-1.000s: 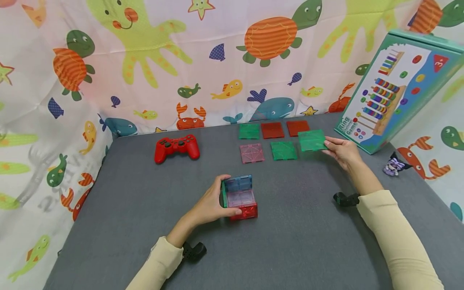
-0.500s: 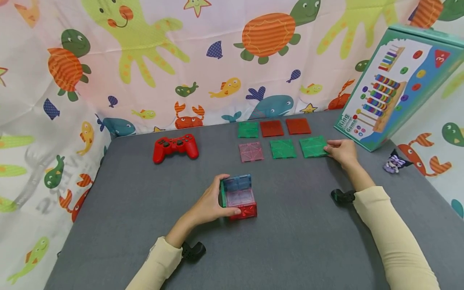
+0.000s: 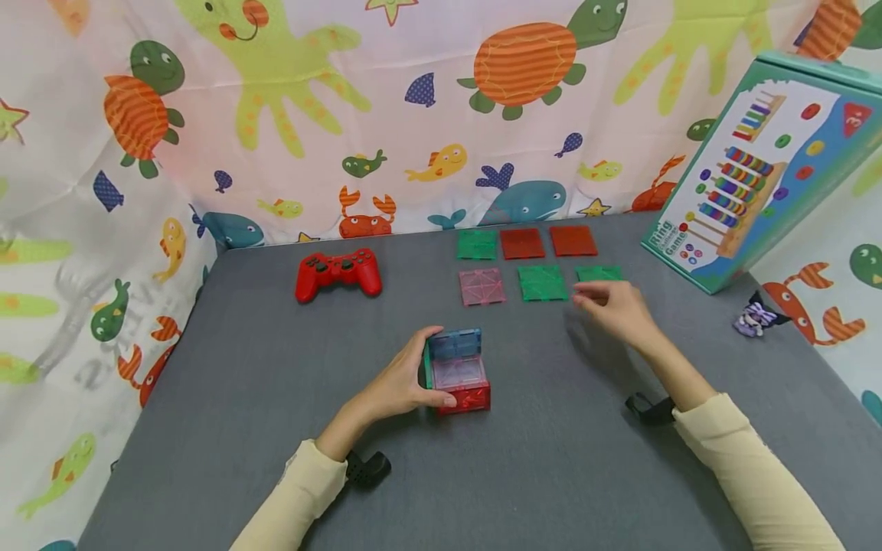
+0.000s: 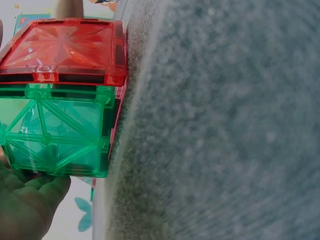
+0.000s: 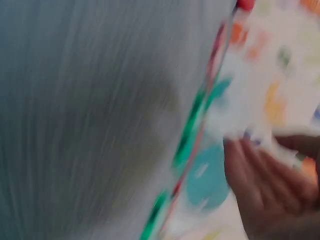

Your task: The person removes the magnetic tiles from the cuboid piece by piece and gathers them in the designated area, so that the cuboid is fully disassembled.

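"Ring Game" is read on the box. The cube is gripped by the left hand. A green tile is partly hidden by the right hand, whose relaxed fingers hold nothing.

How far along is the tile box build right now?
Partly built: the small box of translucent magnetic tiles already has red, green and blue sides, and the left hand steadies it. The right hand hovers empty above the flat square tiles on the grey table. Six loose tiles are left; the top looks open.
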Demonstrator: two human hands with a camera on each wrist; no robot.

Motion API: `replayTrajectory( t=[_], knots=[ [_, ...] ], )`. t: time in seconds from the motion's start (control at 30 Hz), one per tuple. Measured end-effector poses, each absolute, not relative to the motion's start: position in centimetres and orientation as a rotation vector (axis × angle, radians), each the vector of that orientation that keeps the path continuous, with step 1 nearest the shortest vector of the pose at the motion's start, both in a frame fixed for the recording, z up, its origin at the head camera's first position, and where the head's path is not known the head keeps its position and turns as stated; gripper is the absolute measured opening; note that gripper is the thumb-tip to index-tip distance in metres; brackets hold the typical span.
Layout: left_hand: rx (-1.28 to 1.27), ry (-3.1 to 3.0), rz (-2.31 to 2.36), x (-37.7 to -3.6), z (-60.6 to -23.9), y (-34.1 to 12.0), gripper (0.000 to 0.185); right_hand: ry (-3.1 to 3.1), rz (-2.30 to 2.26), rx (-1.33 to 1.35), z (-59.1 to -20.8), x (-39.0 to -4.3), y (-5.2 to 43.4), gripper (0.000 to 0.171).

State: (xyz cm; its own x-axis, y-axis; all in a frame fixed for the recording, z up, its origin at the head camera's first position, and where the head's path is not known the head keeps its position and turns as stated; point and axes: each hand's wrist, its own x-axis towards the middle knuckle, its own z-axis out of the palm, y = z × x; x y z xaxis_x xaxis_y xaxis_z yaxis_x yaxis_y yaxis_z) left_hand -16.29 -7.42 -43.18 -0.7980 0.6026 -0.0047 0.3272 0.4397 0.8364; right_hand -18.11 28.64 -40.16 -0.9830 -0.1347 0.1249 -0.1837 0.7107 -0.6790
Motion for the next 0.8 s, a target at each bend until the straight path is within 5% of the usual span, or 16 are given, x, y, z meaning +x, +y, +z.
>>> replayTrajectory(
  t=[0.13,0.27,0.5,0.8],
  knots=[
    [0.821,2.398,1.273,-16.4,-43.1,-7.7,0.105,-2.974,1.526,0.793,-39.8,-15.3,23.7,0.045],
    [0.839,2.407,1.257,-16.4,-43.1,-7.9,0.106,-3.035,1.721,1.039,-40.2,-13.1,19.5,0.051],
    [0.851,2.399,1.249,-16.4,-43.1,-8.0,0.109,-2.999,1.570,1.105,-42.0,-12.4,16.8,0.018],
    [0.958,2.408,1.227,-16.2,-43.2,-8.2,0.118,-2.913,1.593,1.102,-42.6,-12.2,16.4,0.010]
  ],
)
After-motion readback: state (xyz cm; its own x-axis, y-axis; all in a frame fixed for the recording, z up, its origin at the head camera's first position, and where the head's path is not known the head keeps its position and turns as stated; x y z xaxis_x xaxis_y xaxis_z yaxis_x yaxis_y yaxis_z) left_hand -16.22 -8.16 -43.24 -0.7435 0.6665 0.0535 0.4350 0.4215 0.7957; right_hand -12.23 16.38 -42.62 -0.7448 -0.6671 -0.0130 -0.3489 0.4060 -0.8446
